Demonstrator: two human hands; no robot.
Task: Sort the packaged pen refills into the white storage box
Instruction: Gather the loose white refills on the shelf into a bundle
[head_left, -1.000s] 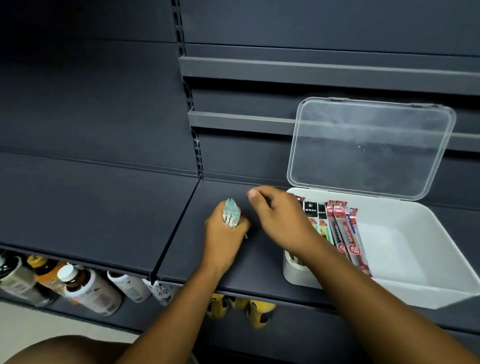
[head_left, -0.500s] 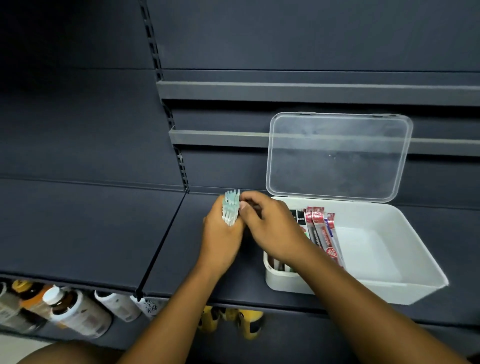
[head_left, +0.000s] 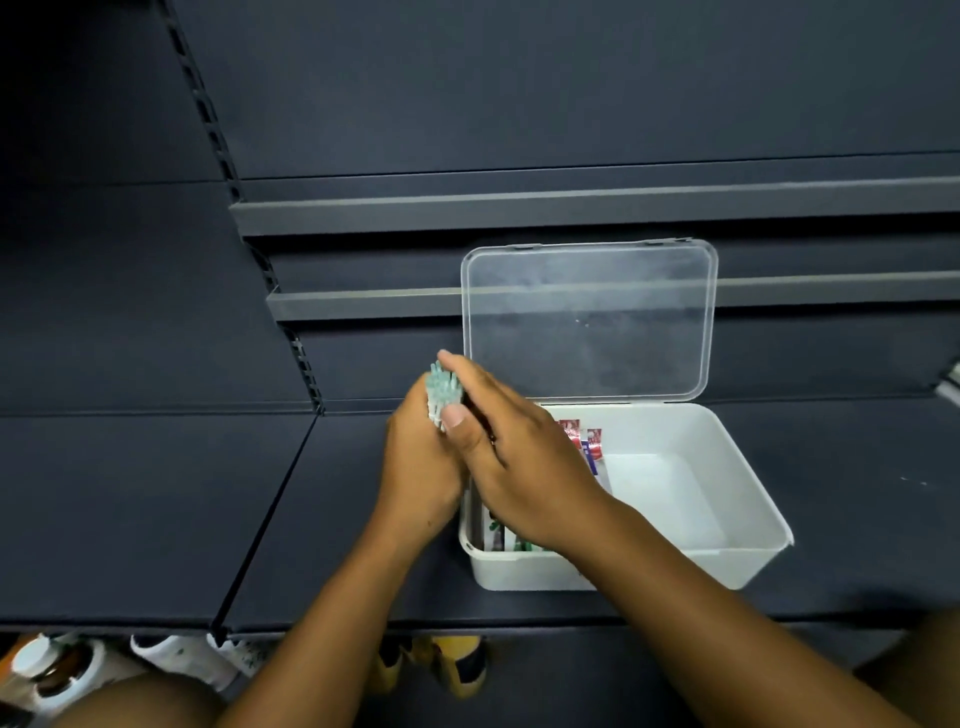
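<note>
While the left hand (head_left: 421, 483) is wrapped round a bundle of pen refills (head_left: 442, 387), holding it upright just left of the white storage box (head_left: 727, 566), the right hand (head_left: 519, 467) reaches across the box's left wall and pinches the bundle's teal top between thumb and forefinger. The bundle is tightly packed, so drawing one packet out could drag its neighbours along. Any that slip free would likely land on the dark shelf (head_left: 156, 509) left of the box, or slide off the shelf's front edge toward the bottles (head_left: 171, 657) below the box.

The right wrist hangs over the box's near-left corner, directly above the red-topped packs (head_left: 576, 436) already standing in the box's left part. A low sweep could tip those packs over or shove the box sideways. The clear lid (head_left: 587, 322) stands upright at the box's back edge, and a bump from a lifted hand might swing it shut on the fingers. The box's right part shows bare floor, the safer place to drop into
</note>
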